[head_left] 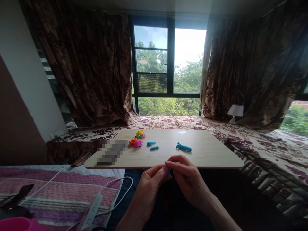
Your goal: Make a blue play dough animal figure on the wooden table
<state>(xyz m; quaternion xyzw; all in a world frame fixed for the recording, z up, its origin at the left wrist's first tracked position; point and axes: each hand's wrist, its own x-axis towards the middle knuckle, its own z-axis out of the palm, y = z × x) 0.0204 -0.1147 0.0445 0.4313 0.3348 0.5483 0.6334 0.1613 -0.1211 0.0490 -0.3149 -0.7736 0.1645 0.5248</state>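
Pinches blue clay in left hand, against right hand with bent fingers of unclear grip, near two apparently finished blue shapes and unshaped lumps.

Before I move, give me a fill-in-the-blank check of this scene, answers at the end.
The piece held in the left hand, close to the right hand, is ____.
On the table, ____ slim blue pieces lie between the multicoloured cluster and the thick blue piece.
The lamp stands to the ____ of the window.

Missing words: blue; two; right.
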